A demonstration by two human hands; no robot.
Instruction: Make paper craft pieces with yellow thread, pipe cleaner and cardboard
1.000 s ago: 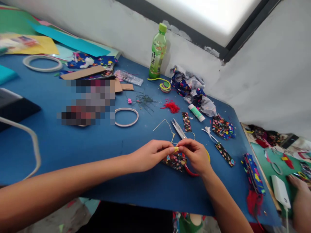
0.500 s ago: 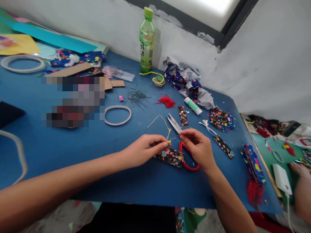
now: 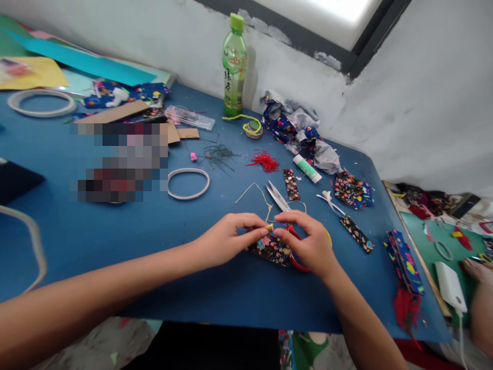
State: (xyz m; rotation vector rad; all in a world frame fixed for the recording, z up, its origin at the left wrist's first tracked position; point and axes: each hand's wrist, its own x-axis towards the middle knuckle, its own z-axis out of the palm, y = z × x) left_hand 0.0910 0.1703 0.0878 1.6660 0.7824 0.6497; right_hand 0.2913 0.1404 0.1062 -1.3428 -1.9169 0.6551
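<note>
My left hand (image 3: 241,236) pinches a small yellow piece (image 3: 270,227) between thumb and forefinger; its exact kind is too small to make out. Just right of it is my right hand (image 3: 306,239), its thumb and forefinger apart around the piece's right side. Below the fingertips lies a black floral fabric strip (image 3: 271,250). Scissors (image 3: 278,196) with red handles rest partly beneath my right hand, blades pointing away. A thin pale cord (image 3: 265,198) with a knot runs over the table beyond my left fingertips, and part of it curves behind the right hand.
Around the blue table (image 3: 215,293) lie red threads (image 3: 265,161), a glue stick (image 3: 307,169), a white ring (image 3: 188,184), fabric scraps (image 3: 352,189) and a crumpled cloth (image 3: 292,121). A green bottle (image 3: 234,69) stands by the wall. Another person's arm (image 3: 481,303) is at far right.
My right hand has moved left from beside the scissors toward the yellow piece, and its pinched fingers have parted. My left hand keeps its pinch. The view has shifted slightly.
</note>
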